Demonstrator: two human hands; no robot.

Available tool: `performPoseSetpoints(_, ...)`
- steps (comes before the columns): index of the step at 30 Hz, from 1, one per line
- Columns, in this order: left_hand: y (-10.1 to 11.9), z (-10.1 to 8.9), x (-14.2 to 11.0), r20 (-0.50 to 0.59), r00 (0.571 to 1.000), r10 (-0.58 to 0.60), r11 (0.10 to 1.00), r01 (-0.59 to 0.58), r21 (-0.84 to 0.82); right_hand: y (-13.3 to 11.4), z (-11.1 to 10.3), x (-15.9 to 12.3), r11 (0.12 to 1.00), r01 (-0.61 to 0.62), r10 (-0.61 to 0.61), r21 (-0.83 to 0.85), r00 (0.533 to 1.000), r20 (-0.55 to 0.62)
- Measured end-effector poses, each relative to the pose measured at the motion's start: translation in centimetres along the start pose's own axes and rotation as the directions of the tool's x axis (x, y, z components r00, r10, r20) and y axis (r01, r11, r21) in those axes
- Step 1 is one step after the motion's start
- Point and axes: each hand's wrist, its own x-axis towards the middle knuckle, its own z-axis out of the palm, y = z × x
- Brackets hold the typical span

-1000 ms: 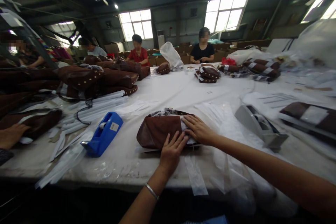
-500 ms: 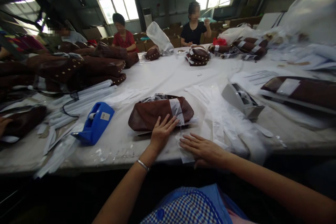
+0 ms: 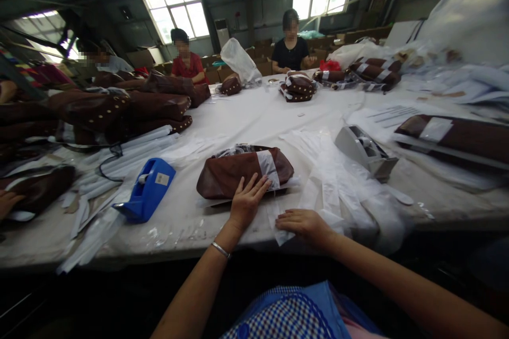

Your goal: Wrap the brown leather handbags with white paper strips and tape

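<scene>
Resting on the brown bag (image 3: 225, 175) near the front edge of the surface (image 3: 246, 122), the left hand (image 3: 245, 204) has its fingers spread. A white band (image 3: 267, 163) already crosses the bag's right part; a translucent strip (image 3: 283, 240), not yet laid over it, meets the right hand (image 3: 305, 224) (pinching or not, I cannot tell).

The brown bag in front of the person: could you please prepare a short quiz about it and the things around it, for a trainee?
1. Which of the person's hands touches the brown bag?
2. True or false: the blue tape dispenser is left of this bag in the picture.
3. What colour is the other dispenser, to the right? A) red B) grey C) yellow

Key: 1. The left hand. 2. True. 3. B.
</scene>
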Motion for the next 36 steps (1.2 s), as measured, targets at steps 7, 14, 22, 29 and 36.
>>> performPoseSetpoints(7, 0.1, -0.1, 0.0, -0.006, 1.0, -0.01, 1.0, 0.01, 0.005, -1.4, 0.0, -0.8, 0.992, 0.109, -0.112, -0.058, 0.992, -0.052)
performPoseSetpoints(14, 0.1, 0.1, 0.0, -0.031, 1.0, -0.002, 1.0, 0.002, 0.0, -2.4, -0.9, -1.0, 0.989, 0.129, -0.133, -0.076, 0.989, -0.058)
performPoseSetpoints(22, 0.3, -0.3, -0.1, 0.014, 0.998, 0.064, 0.997, -0.064, 0.043, -0.7, -7.0, 4.2, 0.996, 0.082, -0.084, -0.018, 0.987, -0.138)
performPoseSetpoints(29, 0.5, 0.2, -0.1, -0.079, 0.996, 0.029, 0.999, -0.028, 0.016, 4.8, -9.1, 10.5, 0.966, -0.223, 0.235, 0.135, 0.969, -0.081)
performPoseSetpoints(36, 0.6, 0.9, -0.2, -0.192, 0.979, -0.066, 0.991, 0.041, -0.131, 9.1, -6.7, 13.7, 0.928, -0.372, 0.37, -0.016, 0.927, -0.068)
